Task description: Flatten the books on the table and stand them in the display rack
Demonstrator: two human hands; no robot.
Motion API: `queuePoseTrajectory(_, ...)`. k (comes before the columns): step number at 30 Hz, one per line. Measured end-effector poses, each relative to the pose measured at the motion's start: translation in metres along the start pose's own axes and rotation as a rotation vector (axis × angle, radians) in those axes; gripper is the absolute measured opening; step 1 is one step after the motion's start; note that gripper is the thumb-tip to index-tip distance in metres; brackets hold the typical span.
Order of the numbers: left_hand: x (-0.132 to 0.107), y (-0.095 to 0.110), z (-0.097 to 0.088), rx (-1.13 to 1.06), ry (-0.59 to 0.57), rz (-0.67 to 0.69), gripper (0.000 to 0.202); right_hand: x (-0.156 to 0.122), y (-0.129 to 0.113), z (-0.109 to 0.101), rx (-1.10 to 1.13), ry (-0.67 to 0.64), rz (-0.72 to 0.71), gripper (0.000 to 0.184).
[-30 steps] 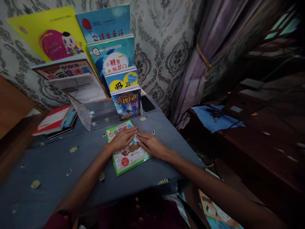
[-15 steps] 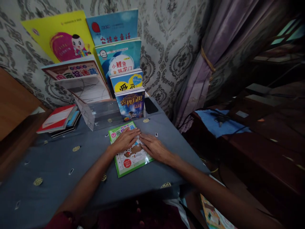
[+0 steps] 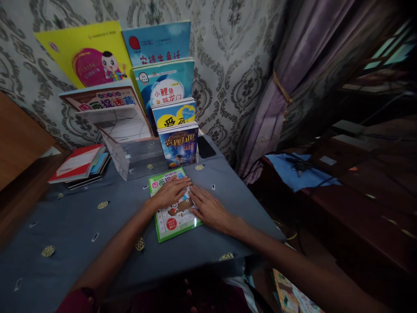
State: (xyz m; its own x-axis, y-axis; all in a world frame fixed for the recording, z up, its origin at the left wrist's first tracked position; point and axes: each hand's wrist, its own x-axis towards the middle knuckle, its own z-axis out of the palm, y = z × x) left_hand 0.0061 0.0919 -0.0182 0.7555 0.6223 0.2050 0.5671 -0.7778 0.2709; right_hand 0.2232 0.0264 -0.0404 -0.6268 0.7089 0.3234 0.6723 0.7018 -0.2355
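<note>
A green-bordered picture book [image 3: 179,226] lies face up on the grey-blue tablecloth [image 3: 124,226]. My left hand [image 3: 171,192] rests flat across its upper middle, fingers stretched toward the right and covering part of the title. On the book's right side lies my right hand [image 3: 208,206], also flat with fingers extended, its tips close to the left fingertips. Neither hand grips anything. Just behind the book stands a clear acrylic stand [image 3: 143,161] with a dark blue book [image 3: 179,145] at its front right.
In the stand rise a yellow book [image 3: 78,52], a teal book [image 3: 169,78] and others. At left is a stack of books [image 3: 78,163]. A black phone [image 3: 206,147] lies beside the stand. A purple curtain [image 3: 273,100] hangs at right, near a dark red surface [image 3: 352,208].
The view has shifted slightly. My right hand sits a little lower on the book and covers more of its right edge; the left hand stays nearly the same.
</note>
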Motion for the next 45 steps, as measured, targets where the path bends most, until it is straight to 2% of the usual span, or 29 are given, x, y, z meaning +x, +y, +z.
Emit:
queuePoseTrajectory(11, 0.007, -0.012, -0.004, -0.014, 0.005, 0.01, 0.04, 0.011, 0.004, 0.003, 0.008, 0.02, -0.003, 0.054)
queuePoseTrajectory(18, 0.006, -0.011, -0.003, -0.004, 0.028, 0.022, 0.039, -0.001, 0.007, 0.007, 0.055, 0.018, -0.012, 0.056)
queuePoseTrajectory(25, 0.006, -0.002, -0.005, 0.111, -0.03, -0.018, 0.039, -0.026, 0.006, -0.006, 0.089, -0.04, -0.08, 0.06)
queuePoseTrajectory(28, 0.003, 0.01, -0.004, 0.147, -0.057, -0.061, 0.043, -0.03, 0.005, -0.012, 0.094, -0.056, -0.098, 0.064)
queuePoseTrajectory(33, -0.002, 0.024, -0.002, 0.098, -0.051, -0.028, 0.039, -0.028, 0.005, -0.011, 0.078, -0.042, -0.104, 0.066)
queuePoseTrajectory(45, -0.005, 0.014, 0.005, 0.092, -0.03, 0.02, 0.04, -0.028, 0.005, -0.003, 0.027, 0.019, -0.124, 0.068)
